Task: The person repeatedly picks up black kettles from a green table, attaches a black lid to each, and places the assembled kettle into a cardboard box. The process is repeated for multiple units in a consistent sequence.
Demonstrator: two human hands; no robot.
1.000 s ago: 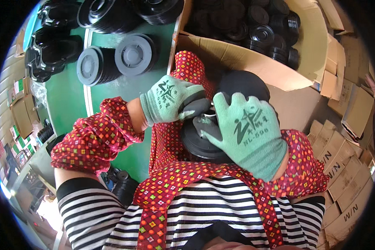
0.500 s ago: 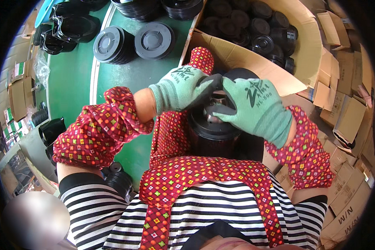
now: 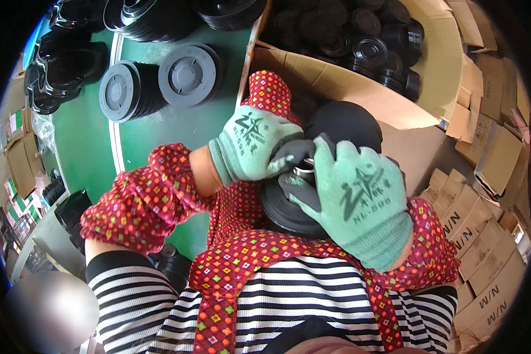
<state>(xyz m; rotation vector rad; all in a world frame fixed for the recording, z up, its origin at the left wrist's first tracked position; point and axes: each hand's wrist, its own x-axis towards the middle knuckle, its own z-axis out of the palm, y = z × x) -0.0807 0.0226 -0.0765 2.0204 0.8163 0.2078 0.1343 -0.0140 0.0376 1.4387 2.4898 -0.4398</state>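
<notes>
Both my hands wear green knitted gloves with dark palms. They meet in front of my lap over a stack of black round lids [image 3: 292, 209], whose underside is hidden. My left hand [image 3: 256, 144] has its thumb and fingers pinched together at a small shiny metal ring-like part [image 3: 304, 169]. From the other side, my right hand [image 3: 354, 200] closes its thumb and forefinger around the same part. The gloves cover most of it, so its full shape cannot be made out. Just beyond my hands is a dark round padded surface [image 3: 348, 127].
On the green table [image 3: 82, 130] at left stand stacks of grey-topped black discs [image 3: 189, 75] and glossy black containers [image 3: 71, 59]. An open cardboard box [image 3: 348, 88] of black round parts stands at far right. Flattened cartons [image 3: 484, 248] pile up at the right.
My right hand has come lower and nearer my body, and the black lids have shifted nearer and tilted. My left hand has moved slightly down and left. The view has also shifted.
</notes>
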